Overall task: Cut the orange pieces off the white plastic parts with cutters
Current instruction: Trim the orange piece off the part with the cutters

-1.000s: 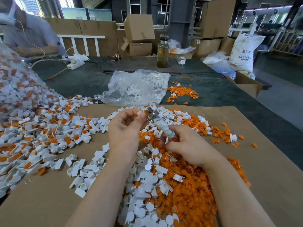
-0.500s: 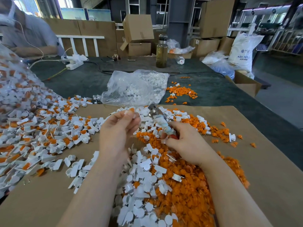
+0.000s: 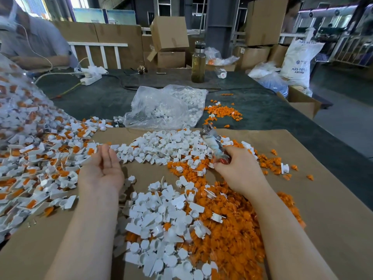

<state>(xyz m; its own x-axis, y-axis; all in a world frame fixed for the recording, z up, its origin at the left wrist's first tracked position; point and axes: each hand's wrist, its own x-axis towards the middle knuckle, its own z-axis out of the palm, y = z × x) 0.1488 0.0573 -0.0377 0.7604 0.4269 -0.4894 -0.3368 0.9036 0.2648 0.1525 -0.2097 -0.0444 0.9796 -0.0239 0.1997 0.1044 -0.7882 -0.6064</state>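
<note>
My right hand (image 3: pixel 240 170) grips the cutters (image 3: pixel 214 143), whose taped handles and metal jaws point up and away over the pile. My left hand (image 3: pixel 102 168) lies palm up with relaxed fingers and holds nothing, at the edge of the uncut white parts with orange pieces (image 3: pixel 46 158) heaped on the left. Between my forearms lies a heap of trimmed white parts (image 3: pixel 161 223). Loose cut orange pieces (image 3: pixel 234 235) spread under my right forearm.
All this lies on brown cardboard (image 3: pixel 314 229) over a dark green table (image 3: pixel 262 112). A clear bag of white parts (image 3: pixel 167 106), a small orange pile (image 3: pixel 222 113), a bottle (image 3: pixel 198 63) and a power strip (image 3: pixel 90 78) stand farther back. Another person's arm (image 3: pixel 38 61) rests at far left.
My left hand has let go of the white part it held at the cutter jaws, dropped to the left and opened palm up. The cutters moved slightly right.
</note>
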